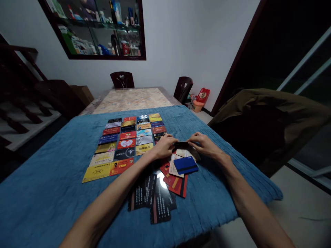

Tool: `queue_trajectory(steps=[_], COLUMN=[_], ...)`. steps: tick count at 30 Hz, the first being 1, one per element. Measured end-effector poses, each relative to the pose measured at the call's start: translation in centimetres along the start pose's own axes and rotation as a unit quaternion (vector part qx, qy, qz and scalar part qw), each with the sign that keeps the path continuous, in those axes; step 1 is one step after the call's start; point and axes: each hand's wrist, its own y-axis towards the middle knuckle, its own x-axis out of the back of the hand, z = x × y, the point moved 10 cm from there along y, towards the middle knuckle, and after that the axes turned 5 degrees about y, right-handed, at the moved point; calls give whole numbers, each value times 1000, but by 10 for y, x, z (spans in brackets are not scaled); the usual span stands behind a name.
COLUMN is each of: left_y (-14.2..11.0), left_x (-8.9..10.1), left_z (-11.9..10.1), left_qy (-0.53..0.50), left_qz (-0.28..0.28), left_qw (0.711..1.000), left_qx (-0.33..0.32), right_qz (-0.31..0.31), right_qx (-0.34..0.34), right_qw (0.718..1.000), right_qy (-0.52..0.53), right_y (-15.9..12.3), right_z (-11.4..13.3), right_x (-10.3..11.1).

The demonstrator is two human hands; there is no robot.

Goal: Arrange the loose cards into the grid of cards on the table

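Note:
Between them, my left hand (165, 145) and my right hand (203, 143) pinch a dark plastic card (182, 143) by its two ends, seen nearly edge-on. Under and in front of it lies a loose pile of cards, with a blue card (185, 165) on top and red cards (178, 186) fanned out below. Closer to me, several black cards (160, 205) with white print overlap. Left of my hands, rows of colourful cards lie face up in four columns, among them a yellow card (97, 171), an orange YSM card (121, 166) and a red card with a white heart (126, 143).
A blue cloth (62, 155) covers the near part of the table, and its marbled top (134, 98) shows at the far end. Dark chairs (122, 80) stand around it. At right, a brown garment (269, 103) drapes over a chair. A glass-shelved cabinet (98, 26) is set in the wall.

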Motion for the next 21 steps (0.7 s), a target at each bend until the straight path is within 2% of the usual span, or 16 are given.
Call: queue_trajectory(steps=[8, 21], left_y=[0, 0], left_x=[14, 18], left_z=[8, 13], left_qy=[-62, -59], left_qz=[-73, -93], left_qw=[995, 992], left_qx=[36, 66], right_qz=[-60, -56], right_qx=[1, 3], right_qw=[998, 998], right_qy=[-1, 6], right_y=[4, 6], right_z=[0, 4], right_x=[1, -5])
